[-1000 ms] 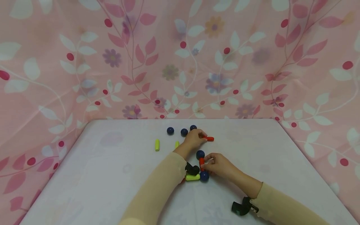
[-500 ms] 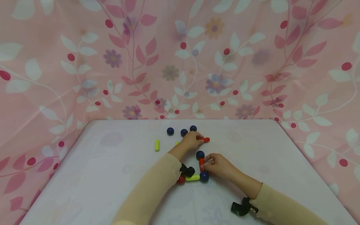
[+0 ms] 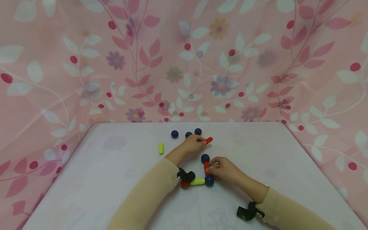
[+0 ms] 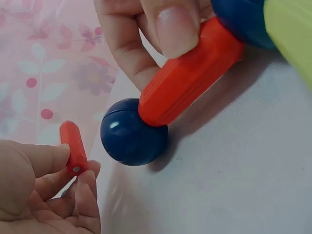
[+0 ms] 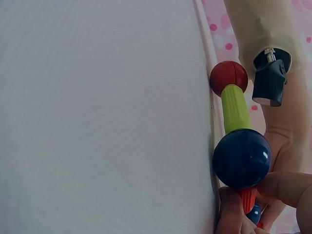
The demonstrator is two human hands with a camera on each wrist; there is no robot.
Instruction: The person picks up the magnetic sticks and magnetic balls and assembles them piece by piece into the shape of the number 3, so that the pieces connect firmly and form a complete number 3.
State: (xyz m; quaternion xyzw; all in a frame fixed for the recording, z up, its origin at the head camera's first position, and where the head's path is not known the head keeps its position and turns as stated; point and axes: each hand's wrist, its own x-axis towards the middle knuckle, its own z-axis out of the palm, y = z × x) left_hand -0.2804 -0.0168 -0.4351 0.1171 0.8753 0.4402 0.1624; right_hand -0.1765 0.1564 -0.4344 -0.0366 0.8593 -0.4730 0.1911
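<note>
My left hand [image 3: 194, 142] pinches a red rod [image 3: 208, 141] between thumb and fingers, tilted over the far middle of the table. In the left wrist view, the rod's end shows a small metal disc. My right hand [image 3: 225, 169] pinches another red rod [image 4: 192, 70], which joins a far blue ball [image 3: 205, 158] to a near blue ball [image 3: 209, 180]. From that near ball a yellow-green rod [image 3: 197, 181] runs left to a red ball [image 5: 228, 79]. The camera on the left wrist partly covers this red ball in the head view.
Several dark blue balls stand toward the back edge, one at the left [image 3: 174, 134], another at the right [image 3: 198, 131]. A loose yellow-green rod [image 3: 161, 149] lies left of my left forearm. Flowered pink cloth [image 3: 184, 80] hangs behind the white table [image 3: 100, 179].
My left hand has drawn slightly left with its red rod, which now tilts up at its far end. The left forearm has shifted left. My right hand holds still on the joined pieces.
</note>
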